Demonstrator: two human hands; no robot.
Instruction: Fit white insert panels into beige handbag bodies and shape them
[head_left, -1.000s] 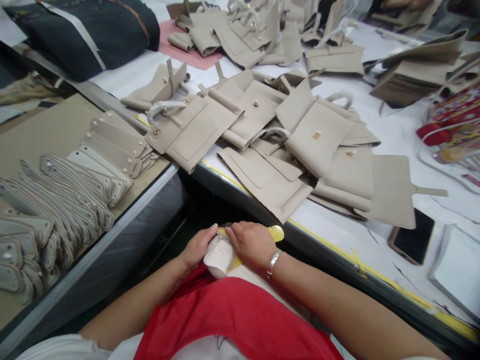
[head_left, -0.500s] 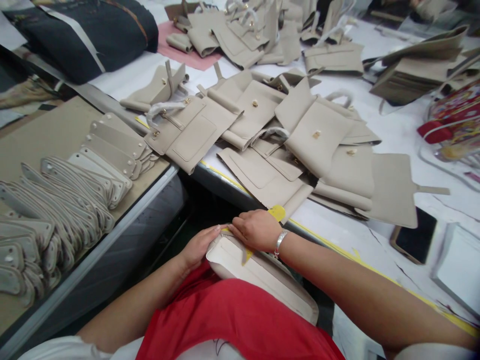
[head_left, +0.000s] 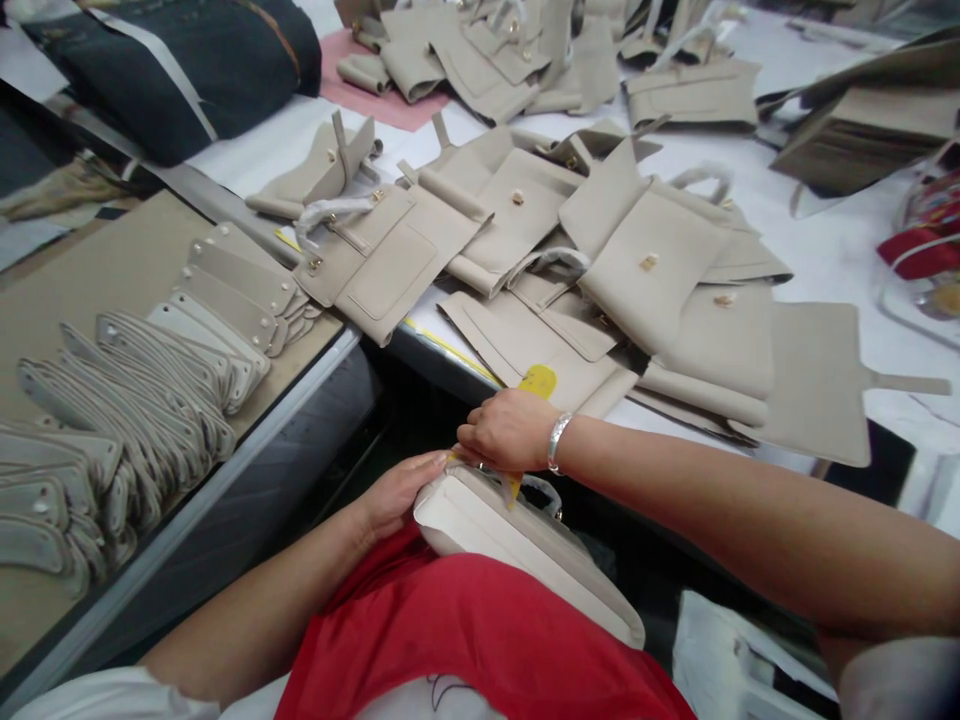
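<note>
Guard against possible scuffing or slipping of the beige bag (head_left: 517, 540), gripped at its end by the left hand (head_left: 401, 492) against the red apron (head_left: 420, 620), below the near edge of the tabletop (head_left: 262, 140), through uneven pressure from the yellow tool (head_left: 540, 380) clasped in the closed right hand (head_left: 506, 428).

A beige bag (head_left: 525, 565) against a red apron (head_left: 442, 630), yellow tool (head_left: 540, 380) at its edge.
The left grip (head_left: 405, 490) holds the bag's left end; the right grip (head_left: 504, 430) clasps the tool. More bags (head_left: 649, 265) lie heaped on the white counter (head_left: 262, 150); pale strips (head_left: 169, 370) crowd at left.
</note>
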